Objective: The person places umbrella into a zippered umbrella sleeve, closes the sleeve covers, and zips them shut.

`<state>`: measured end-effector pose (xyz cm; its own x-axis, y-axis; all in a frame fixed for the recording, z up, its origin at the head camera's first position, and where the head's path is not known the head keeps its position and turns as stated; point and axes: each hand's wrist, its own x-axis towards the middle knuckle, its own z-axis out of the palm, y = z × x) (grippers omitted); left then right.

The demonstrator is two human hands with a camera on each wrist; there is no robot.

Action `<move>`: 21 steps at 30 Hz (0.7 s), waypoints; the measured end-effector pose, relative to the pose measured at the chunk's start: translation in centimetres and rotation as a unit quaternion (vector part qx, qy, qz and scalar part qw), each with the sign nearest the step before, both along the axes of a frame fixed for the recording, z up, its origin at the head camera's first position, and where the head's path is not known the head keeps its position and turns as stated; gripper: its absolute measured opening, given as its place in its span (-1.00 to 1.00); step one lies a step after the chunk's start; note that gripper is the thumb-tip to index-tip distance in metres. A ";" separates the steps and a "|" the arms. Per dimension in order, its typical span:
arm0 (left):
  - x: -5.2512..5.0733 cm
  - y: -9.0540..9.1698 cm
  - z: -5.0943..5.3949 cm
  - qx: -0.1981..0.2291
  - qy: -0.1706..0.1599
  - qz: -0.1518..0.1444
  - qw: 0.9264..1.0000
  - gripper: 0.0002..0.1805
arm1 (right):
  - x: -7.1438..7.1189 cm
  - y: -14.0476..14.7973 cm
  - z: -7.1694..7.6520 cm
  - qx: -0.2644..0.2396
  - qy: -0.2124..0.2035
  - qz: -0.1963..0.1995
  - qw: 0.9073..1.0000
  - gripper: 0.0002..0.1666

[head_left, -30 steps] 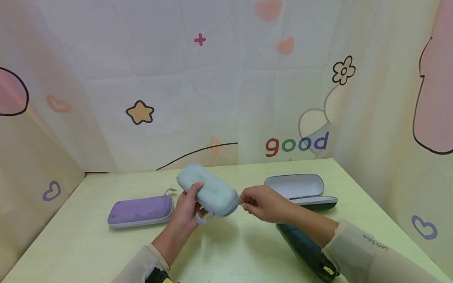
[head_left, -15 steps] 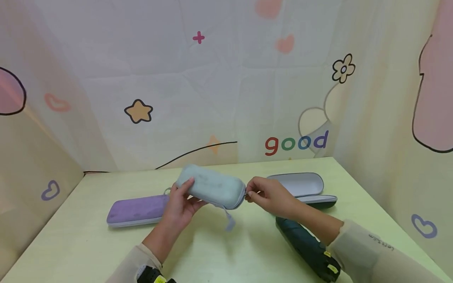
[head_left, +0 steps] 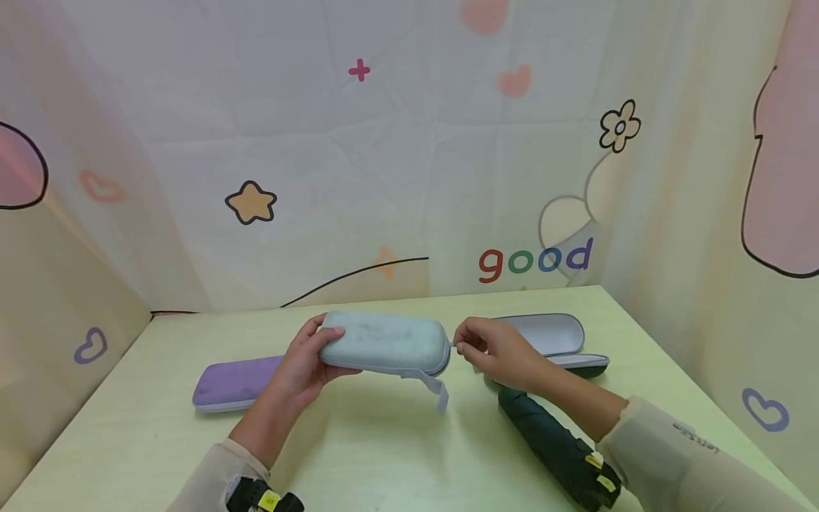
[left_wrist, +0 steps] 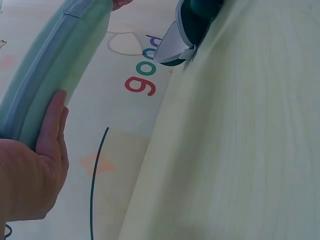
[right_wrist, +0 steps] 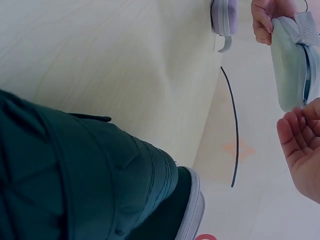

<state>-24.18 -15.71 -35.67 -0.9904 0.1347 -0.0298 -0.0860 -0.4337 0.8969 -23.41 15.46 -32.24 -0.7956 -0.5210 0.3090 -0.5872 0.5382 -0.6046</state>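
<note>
A light blue zip case (head_left: 384,343) is held above the table, nearly level, its wrist loop hanging from the front edge. My left hand (head_left: 306,366) grips its left end, thumb on top and fingers beneath; the left wrist view shows the hand (left_wrist: 37,175) along the case's side. At the right end my right hand (head_left: 495,352) pinches the small zipper pull between thumb and fingers. In the right wrist view, part of the zip of the case (right_wrist: 289,70) is parted beside my right hand (right_wrist: 305,150).
A purple case (head_left: 233,382) lies at the left, partly behind my left arm. Behind my right hand stands an opened glasses case (head_left: 550,333) with a pale lining. A folded dark green umbrella (head_left: 550,444) lies below my right forearm on the table (head_left: 384,455).
The blue case has turned from a slant to nearly level, and my left hand has moved left. My right hand has shifted slightly right, still at the zipper pull.
</note>
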 end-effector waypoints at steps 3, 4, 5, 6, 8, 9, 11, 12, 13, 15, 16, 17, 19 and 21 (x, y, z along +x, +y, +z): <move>0.1 0.1 0.0 0.001 0.001 0.009 1.000 -0.70 | 0.1 -0.1 0.2 0.004 0.001 -0.008 1.000 -0.95; 0.1 0.1 0.0 0.002 0.001 0.012 1.000 -0.70 | 0.1 -0.1 0.2 0.006 0.001 -0.009 1.000 -0.95; 0.1 0.1 0.0 0.004 0.000 0.014 1.000 -0.70 | 0.1 -0.1 0.2 0.007 0.000 -0.012 1.000 -0.95; 0.1 0.1 0.0 0.006 -0.002 0.015 1.000 -0.71 | 0.1 -0.1 0.2 0.008 -0.001 -0.013 1.000 -0.94; 0.1 0.2 0.0 0.011 -0.004 0.019 1.000 -0.72 | 0.1 -0.1 0.2 0.006 -0.003 -0.013 1.000 -0.94; 0.2 0.2 0.0 0.013 -0.005 0.021 1.000 -0.72 | 0.1 0.0 0.2 0.005 -0.003 -0.011 1.000 -0.94; 0.2 0.3 0.0 0.016 -0.006 0.024 1.000 -0.72 | 0.1 0.0 0.2 0.002 -0.004 -0.007 1.000 -0.94; 0.3 0.3 0.1 0.018 -0.006 0.025 1.000 -0.72 | 0.1 0.0 0.2 0.000 -0.004 -0.005 1.000 -0.94; 0.3 0.3 0.1 0.018 -0.006 0.027 0.999 -0.71 | 0.1 -0.1 0.2 -0.003 -0.003 -0.001 1.000 -0.94; 0.3 0.4 0.1 0.016 -0.006 0.032 0.999 -0.68 | 0.2 -0.1 0.1 -0.007 -0.006 0.003 1.000 -0.95; 0.3 0.4 0.1 0.016 -0.007 0.035 0.999 -0.67 | 0.2 -0.1 0.1 -0.008 -0.008 0.004 1.000 -0.94; 0.3 0.4 0.2 0.016 -0.008 0.040 0.999 -0.66 | 0.2 -0.1 0.0 -0.009 -0.008 0.005 1.000 -0.95; 0.2 0.5 0.2 0.018 -0.010 0.047 0.999 -0.65 | 0.3 -0.2 0.0 -0.012 -0.009 0.009 1.000 -0.95; 0.2 0.6 0.2 0.021 -0.012 0.054 0.998 -0.65 | 0.4 -0.2 0.0 -0.011 -0.012 0.008 1.000 -0.95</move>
